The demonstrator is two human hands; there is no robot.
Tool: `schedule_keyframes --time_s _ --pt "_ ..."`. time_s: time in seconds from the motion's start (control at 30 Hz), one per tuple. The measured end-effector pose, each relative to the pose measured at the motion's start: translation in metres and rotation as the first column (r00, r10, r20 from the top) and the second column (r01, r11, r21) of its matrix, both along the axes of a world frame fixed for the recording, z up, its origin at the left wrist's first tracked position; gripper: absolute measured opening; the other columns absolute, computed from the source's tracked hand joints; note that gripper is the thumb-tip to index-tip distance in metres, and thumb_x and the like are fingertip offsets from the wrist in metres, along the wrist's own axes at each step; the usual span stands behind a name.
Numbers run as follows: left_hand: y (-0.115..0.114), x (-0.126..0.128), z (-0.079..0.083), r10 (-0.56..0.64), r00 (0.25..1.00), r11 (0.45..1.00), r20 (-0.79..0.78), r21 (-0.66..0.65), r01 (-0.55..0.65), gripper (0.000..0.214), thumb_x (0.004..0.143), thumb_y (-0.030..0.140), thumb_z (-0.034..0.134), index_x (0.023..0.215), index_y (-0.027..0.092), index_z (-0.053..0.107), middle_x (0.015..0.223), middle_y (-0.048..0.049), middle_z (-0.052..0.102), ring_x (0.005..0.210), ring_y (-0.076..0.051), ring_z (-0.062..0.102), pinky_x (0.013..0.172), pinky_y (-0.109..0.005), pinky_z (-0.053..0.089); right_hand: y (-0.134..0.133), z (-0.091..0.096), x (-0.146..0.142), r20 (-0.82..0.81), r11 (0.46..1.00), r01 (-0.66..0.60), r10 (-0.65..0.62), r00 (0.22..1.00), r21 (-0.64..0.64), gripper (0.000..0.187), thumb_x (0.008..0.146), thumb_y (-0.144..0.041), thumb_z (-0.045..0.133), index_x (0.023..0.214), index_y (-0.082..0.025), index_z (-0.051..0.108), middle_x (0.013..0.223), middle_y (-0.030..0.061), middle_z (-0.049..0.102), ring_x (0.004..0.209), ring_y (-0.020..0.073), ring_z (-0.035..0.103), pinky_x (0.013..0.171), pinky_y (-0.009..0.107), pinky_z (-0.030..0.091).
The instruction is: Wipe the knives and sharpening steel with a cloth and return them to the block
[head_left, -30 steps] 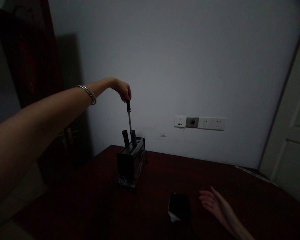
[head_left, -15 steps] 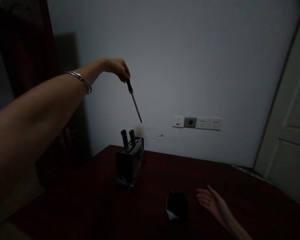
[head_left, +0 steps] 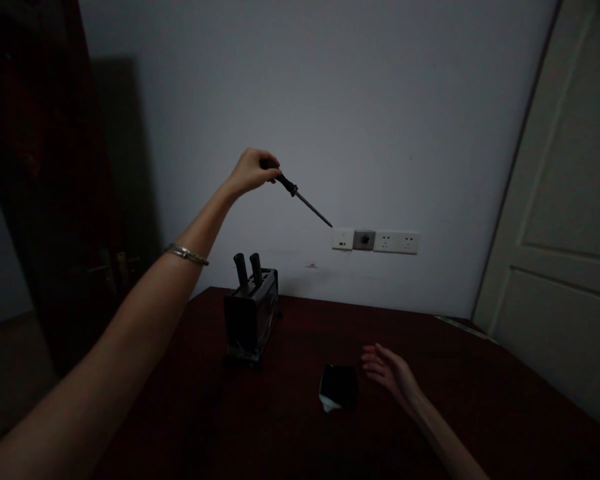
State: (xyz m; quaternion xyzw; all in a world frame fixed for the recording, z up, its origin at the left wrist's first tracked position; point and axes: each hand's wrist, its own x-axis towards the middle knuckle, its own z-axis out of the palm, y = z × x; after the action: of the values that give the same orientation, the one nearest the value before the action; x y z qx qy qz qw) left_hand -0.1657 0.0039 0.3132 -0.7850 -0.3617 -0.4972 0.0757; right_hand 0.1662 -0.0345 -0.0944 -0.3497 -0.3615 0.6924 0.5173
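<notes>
Forearms bare; thin silver bangle (head_left: 187, 254) (wrist of the left hand (head_left: 250, 172)).

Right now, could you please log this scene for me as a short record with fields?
left hand: raised, gripping a rod by its black handle, tip pointing right and down
right hand: open, resting on the table, beside a dark flat item
block: upright on the table, two black handles sticking out
wall: sockets; door at right
</notes>
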Motion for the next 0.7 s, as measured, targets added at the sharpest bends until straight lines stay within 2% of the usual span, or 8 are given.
schedule_keyframes --time_s 0.1,0.23,0.37,0.43,0.57,0.7 --pt "-0.004 0.012 -0.051 -0.041 0.986 0.999 0.161 0.039 0.035 0.018 0.069 0.017 0.063 0.086 0.01 0.063 0.067 -0.004 0.062 0.061 -0.012 0.059 0.061 -0.026 0.046 -0.013 0.016 -0.025 0.0 0.995 -0.021 0.021 1.0 0.097 0.019 0.075 -0.031 0.061 0.081 -0.014 0.067 0.073 0.0062 0.07 0.065 0.016 0.064 0.06 0.026 0.048" --pt "-0.018 0.035 -0.13 -0.085 0.942 0.994 0.324 0.099 0.055 0.024 0.069 0.022 0.065 0.09 0.011 0.063 0.071 -0.0038 0.064 0.065 -0.013 0.061 0.064 -0.024 0.047 -0.029 0.033 -0.059 -0.018 0.971 -0.026 0.031 0.999 0.236 0.025 0.071 -0.033 0.064 0.085 -0.012 0.067 0.078 0.0104 0.07 0.077 0.0219 0.065 0.068 0.031 0.048" --pt "-0.035 0.066 -0.204 -0.091 0.894 0.989 0.438 0.144 0.03 0.024 0.072 0.025 0.063 0.093 0.015 0.063 0.087 -0.0051 0.066 0.078 -0.014 0.062 0.073 -0.025 0.048 -0.038 0.052 -0.086 -0.105 0.954 0.003 0.03 0.994 0.301 0.034 0.073 -0.039 0.063 0.097 -0.015 0.064 0.101 0.0127 0.068 0.096 0.0246 0.061 0.079 0.035 0.045" --pt "-0.042 0.083 -0.237 -0.072 0.868 0.992 0.492 0.128 0.01 0.024 0.074 0.026 0.062 0.096 0.016 0.062 0.091 -0.0055 0.066 0.081 -0.015 0.062 0.076 -0.026 0.047 -0.038 0.062 -0.094 -0.178 0.958 0.026 0.027 0.984 0.287 0.035 0.076 -0.043 0.058 0.099 -0.017 0.063 0.109 0.0116 0.065 0.103 0.0238 0.058 0.084 0.035 0.044" --pt "-0.055 0.11 -0.287 -0.018 0.851 0.997 0.525 0.068 -0.021 0.021 0.076 0.026 0.061 0.095 0.016 0.063 0.093 -0.0061 0.066 0.087 -0.017 0.061 0.08 -0.028 0.046 -0.032 0.074 -0.103 -0.316 0.981 0.056 0.006 0.949 0.184 0.039 0.084 -0.05 0.042 0.095 -0.018 0.063 0.114 0.0091 0.062 0.108 0.0198 0.055 0.086 0.032 0.043" --pt "-0.069 0.123 -0.319 -0.015 0.871 0.998 0.492 0.066 -0.02 0.02 0.078 0.023 0.059 0.096 0.017 0.062 0.094 -0.0058 0.066 0.088 -0.017 0.061 0.08 -0.028 0.046 -0.024 0.076 -0.107 -0.371 0.992 0.057 -0.012 0.928 0.113 0.045 0.085 -0.054 0.037 0.083 -0.019 0.064 0.096 0.0068 0.068 0.093 0.0171 0.06 0.075 0.027 0.047"
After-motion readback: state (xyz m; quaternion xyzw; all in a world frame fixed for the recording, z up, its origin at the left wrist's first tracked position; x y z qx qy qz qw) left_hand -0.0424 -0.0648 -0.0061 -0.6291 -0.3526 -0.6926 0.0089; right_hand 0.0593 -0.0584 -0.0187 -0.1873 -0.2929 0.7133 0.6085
